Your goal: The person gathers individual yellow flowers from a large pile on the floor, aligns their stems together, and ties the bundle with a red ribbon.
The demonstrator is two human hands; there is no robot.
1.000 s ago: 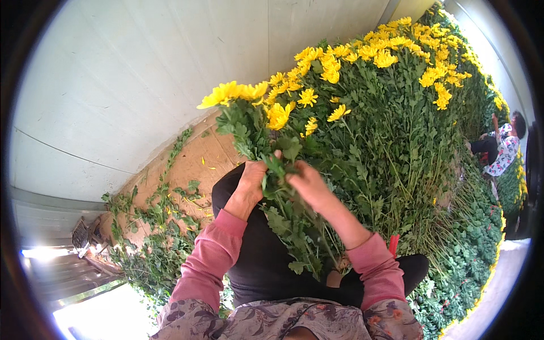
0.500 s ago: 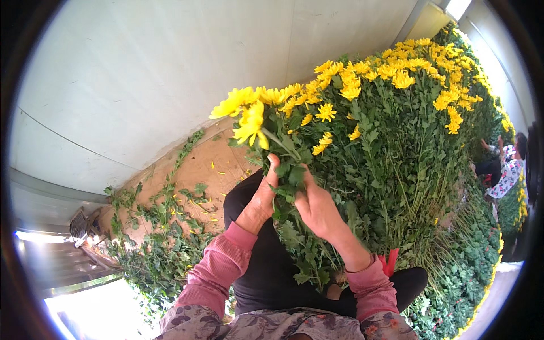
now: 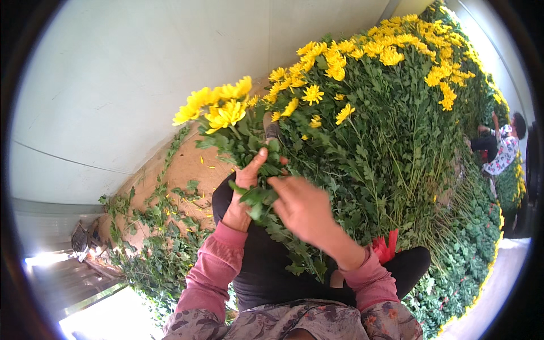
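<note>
The head view showed the left hand closed around the stems of a bunch of yellow flowers, thumb lying up along the leaves and blooms tipped away to the upper left. The right hand was blurred, its fingers bent and partly open at the leaves just below that grip; whether they had hold of anything, I could not tell. With one hand apparently carrying the bunch, a loosened grip could have let stems slide out, and a hard tug by the right fingers could have snapped a stem or twisted the heads out of line. The petals stood unguarded, so a knock could have bruised them. Leafy stems hung over the black trousers, where a shifting knee might have bent them. Just beyond lay a big pile of flowers, close enough for leaves to snag and drag a neighbour along. A red ribbon sat by the right knee, easily creased or trapped by a careless forearm. On the brown floor near the pale wall, leaf scraps could have caught underfoot. Far right, another person sat well apart.
</note>
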